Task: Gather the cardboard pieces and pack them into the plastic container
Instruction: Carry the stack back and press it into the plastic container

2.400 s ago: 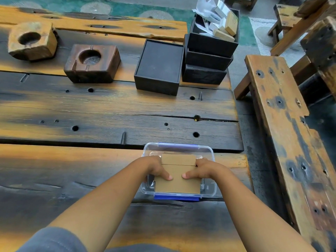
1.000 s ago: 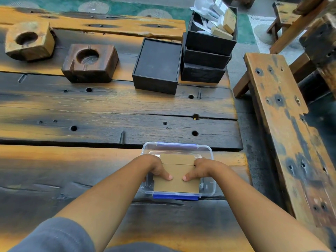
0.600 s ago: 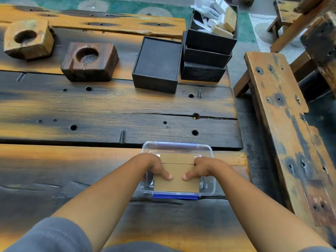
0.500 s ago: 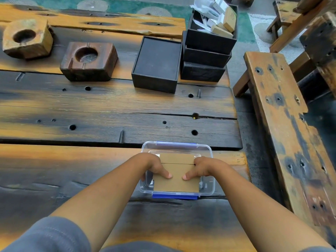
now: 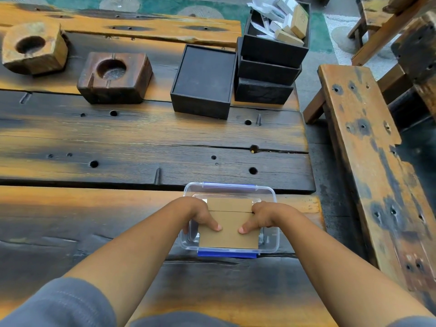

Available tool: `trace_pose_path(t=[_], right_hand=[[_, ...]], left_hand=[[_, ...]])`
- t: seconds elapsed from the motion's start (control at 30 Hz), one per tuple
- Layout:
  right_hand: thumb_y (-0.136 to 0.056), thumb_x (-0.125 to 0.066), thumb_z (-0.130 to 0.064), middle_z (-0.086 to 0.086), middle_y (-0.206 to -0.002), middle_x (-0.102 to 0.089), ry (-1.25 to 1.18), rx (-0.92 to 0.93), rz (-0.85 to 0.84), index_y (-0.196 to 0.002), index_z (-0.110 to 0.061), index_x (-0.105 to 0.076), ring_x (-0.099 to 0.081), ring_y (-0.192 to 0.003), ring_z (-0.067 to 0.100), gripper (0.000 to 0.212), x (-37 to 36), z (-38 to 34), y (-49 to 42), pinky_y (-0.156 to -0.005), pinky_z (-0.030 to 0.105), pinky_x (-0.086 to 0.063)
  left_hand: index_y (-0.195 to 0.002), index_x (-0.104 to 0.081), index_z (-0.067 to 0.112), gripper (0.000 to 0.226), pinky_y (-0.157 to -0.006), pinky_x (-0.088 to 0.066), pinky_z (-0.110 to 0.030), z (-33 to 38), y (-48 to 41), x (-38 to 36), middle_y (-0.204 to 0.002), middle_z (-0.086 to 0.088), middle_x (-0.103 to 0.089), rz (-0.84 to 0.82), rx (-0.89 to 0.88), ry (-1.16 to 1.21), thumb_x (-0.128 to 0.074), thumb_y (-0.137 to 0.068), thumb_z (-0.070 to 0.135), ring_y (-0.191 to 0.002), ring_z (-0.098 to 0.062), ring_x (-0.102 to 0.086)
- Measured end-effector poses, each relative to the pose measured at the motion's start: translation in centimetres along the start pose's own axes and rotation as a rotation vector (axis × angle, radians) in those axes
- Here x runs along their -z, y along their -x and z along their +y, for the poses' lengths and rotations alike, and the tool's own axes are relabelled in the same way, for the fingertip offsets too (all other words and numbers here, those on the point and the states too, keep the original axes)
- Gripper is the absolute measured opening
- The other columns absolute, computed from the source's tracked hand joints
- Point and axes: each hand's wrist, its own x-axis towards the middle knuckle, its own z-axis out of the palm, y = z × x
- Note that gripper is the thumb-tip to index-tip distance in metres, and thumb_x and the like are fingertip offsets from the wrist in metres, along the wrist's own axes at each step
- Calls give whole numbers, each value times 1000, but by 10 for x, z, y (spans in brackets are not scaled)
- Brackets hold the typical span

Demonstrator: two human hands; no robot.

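A clear plastic container [image 5: 269, 197] with blue clips sits near the front right of the wooden table. A stack of brown cardboard pieces [image 5: 230, 234] lies in it, a second piece [image 5: 228, 204] showing behind the top one. My left hand [image 5: 200, 213] grips the stack's left edge, thumb pressed on top. On the right edge my right hand [image 5: 262, 215] holds it the same way. The lower layers of the stack are hidden.
A black box [image 5: 203, 81] and stacked black trays [image 5: 266, 72] with small cartons stand at the back right. Two wooden blocks with round hollows [image 5: 115, 76] [image 5: 33, 47] sit at the back left. A wooden bench [image 5: 368, 166] runs along the right.
Both hands stay on the cardboard in the container; the stack has barely shifted, and the view has drifted slightly.
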Motion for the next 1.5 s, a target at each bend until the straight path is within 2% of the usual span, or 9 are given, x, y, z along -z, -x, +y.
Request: trace_pose_path(t=[0.17,0.3,0.47,0.6,0.7,0.83,1.0,1.27,1.5], right_hand=[[-63,-84,-54,-4,-116,-52,-24,-6,-11,-135,-18,-50,-53,-103,19,87,1,-1,2,-86,33,-42],[-64,-83,-54,-3,-117,-52,-30,3,-21,-134,-16,-50,-54,-104,20,86,2,-1,4,-87,31,-45],[-65,-84,-51,-2,-118,-52,-64,6,-26,-134,-14,-49,-54,-107,21,86,1,-1,3,-94,34,-48],[-64,-83,-55,1,-130,-51,1,2,8,-136,-14,-48,-53,-106,21,90,0,-3,2,-88,33,-46],[-65,-82,-57,4,-139,-49,37,-12,41,-137,-14,-48,-53,-117,24,90,-3,-4,2,-90,34,-44],[-67,-82,-55,8,-142,-47,42,-41,74,-139,-11,-45,-51,-124,27,92,-7,-8,1,-101,38,-44],[-67,-83,-53,11,-144,-45,47,-80,96,-142,-8,-42,-51,-126,30,97,-11,-12,-1,-107,44,-43],[-64,-83,-56,12,-138,-49,77,-93,179,-134,-11,-49,-56,-117,28,91,-20,-11,-6,-93,36,-46],[-65,-82,-55,13,-130,-56,69,-92,271,-126,-13,-54,-60,-110,27,79,-31,-9,-5,-83,33,-47]], left_hand=[[-143,-38,7,89,-101,-50,-50,0,2,-1,-143,-19,-49,27,-3,1,-80,-75,45,-126,-39,-53],[-144,-38,7,92,-103,-49,-50,-2,4,0,-144,-19,-49,-1,-9,16,-81,-74,47,-129,-39,-50],[-143,-40,7,96,-100,-51,-49,-1,6,-2,-144,-18,-50,18,-20,0,-73,-72,64,-127,-38,-52],[-144,-39,7,95,-99,-51,-50,0,5,-2,-143,-18,-50,25,-7,-7,-77,-72,58,-125,-40,-53],[-144,-39,6,92,-97,-52,-51,2,3,-5,-141,-19,-51,60,9,-8,-78,-74,52,-122,-41,-54],[-144,-37,4,94,-97,-52,-49,6,1,-10,-142,-20,-49,131,42,-49,-77,-75,54,-117,-42,-58],[-144,-37,4,94,-104,-47,-41,8,0,-17,-148,-16,-44,260,48,-162,-71,-76,60,-125,-34,-55],[-147,-29,5,107,-104,-44,-40,9,-10,-25,-152,-16,-30,401,92,-164,-74,-70,64,-130,-31,-49],[-145,-32,5,101,-105,-39,-35,6,-9,-37,-143,-13,-45,572,27,-210,-72,-72,65,-131,-27,-46]])
